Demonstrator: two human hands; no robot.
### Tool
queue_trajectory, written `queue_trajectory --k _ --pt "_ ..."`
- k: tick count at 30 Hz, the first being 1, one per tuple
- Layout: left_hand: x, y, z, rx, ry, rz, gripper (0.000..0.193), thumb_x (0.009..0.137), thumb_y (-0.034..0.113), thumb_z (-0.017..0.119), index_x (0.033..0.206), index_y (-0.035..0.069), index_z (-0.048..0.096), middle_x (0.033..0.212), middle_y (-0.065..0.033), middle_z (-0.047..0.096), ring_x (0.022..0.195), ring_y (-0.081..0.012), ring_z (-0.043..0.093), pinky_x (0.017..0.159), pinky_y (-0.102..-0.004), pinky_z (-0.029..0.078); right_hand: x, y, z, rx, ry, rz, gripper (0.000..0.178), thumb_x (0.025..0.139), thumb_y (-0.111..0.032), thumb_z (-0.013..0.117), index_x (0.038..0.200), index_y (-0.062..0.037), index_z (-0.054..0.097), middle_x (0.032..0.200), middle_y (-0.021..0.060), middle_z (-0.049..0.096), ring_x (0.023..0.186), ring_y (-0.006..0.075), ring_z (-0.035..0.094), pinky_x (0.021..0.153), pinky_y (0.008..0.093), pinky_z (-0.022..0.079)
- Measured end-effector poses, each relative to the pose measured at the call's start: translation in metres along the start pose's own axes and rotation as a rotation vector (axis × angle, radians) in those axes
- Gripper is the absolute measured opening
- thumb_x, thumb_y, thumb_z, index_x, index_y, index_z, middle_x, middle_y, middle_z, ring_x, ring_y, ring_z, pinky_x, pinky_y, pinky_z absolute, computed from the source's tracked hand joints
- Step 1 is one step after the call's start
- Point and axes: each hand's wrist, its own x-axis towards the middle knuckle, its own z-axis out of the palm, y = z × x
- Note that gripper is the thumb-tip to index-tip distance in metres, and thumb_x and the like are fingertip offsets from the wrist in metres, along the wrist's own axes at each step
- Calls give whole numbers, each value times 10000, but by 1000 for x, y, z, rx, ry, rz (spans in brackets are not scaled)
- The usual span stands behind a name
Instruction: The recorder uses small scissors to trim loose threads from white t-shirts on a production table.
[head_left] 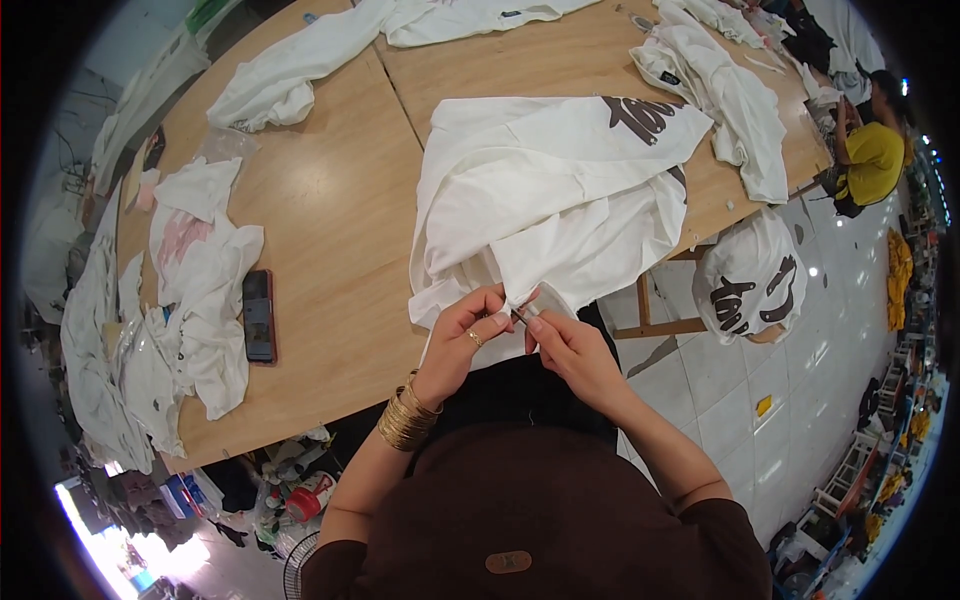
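A white garment [550,200] with dark brown lettering lies bunched on the table's near edge, its lower part hanging toward my lap. My left hand [466,335], with a ring and gold bangles, pinches the garment's edge. Close against it, my right hand [570,350] is closed around a small, thin, dark tool [518,315], whose tip meets the cloth between both hands. The fingers hide most of this tool, so its kind cannot be made out.
White garments lie on the wooden table [330,220], with a phone [260,316] at the left. A stool bearing a bundled white garment [750,275] stands to the right. Farther right sits a person in yellow [872,160]. A yellow object [764,406] lies on the tiled floor.
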Motion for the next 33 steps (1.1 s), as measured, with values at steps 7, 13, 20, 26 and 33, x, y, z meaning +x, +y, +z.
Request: queue_trajectory --k 7,13,20,26,33 --pt "-1 -5 -6 -237 -40 -71 102 848 130 500 776 67 464 945 -8 515 869 -73 490 803 -233 402 -3 2 -1 112 5 33 354 971 -285 370 775 -39 532 516 -53 344 480 33 302 449 202 257" --pt "-1 -1 -1 -238 -28 -74 109 845 137 491 765 74 452 970 -18 523 896 -86 495 802 -236 395 -8 -1 0 78 -14 -9 356 973 -285 361 777 -42 533 524 -52 349 486 32 303 459 197 263" --pt "-3 2 1 -220 -48 -61 114 849 147 490 769 77 448 975 -17 527 865 -79 485 807 -238 396 -6 -5 0 76 -25 16 359 972 -293 365 785 -41 538 521 -49 346 485 34 304 457 200 264" --pt "-3 -1 0 -227 -34 -80 104 840 139 491 767 80 445 836 -4 512 798 -68 484 823 -235 407 -4 -5 -1 47 -16 42 376 944 -346 420 759 -39 536 554 -12 393 526 73 375 510 239 331" --pt "0 -5 -3 -315 -43 -69 100 812 136 498 756 66 453 764 2 480 760 -75 485 864 -248 415 -7 -5 2 68 -18 0 369 968 -305 377 770 -42 543 521 -43 361 488 40 322 461 204 276"
